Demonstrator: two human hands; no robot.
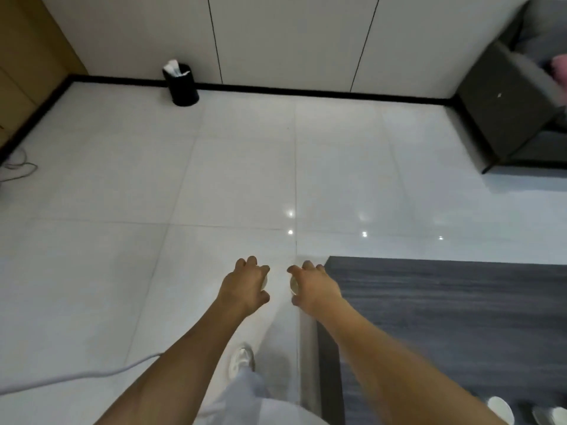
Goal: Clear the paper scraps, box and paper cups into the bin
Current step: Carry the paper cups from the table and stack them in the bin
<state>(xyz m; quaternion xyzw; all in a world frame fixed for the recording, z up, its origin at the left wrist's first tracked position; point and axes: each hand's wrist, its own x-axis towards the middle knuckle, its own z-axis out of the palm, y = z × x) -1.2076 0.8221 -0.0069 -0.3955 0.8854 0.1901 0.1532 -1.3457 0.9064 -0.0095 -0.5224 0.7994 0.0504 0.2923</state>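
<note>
Head view: a paper cup is gripped in the left hand, another cup in the right hand; both should be kept upright and carried to the distant bin by the wall.

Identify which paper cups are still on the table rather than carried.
The two cups at the table's near right edge; each hand carries another.
</note>
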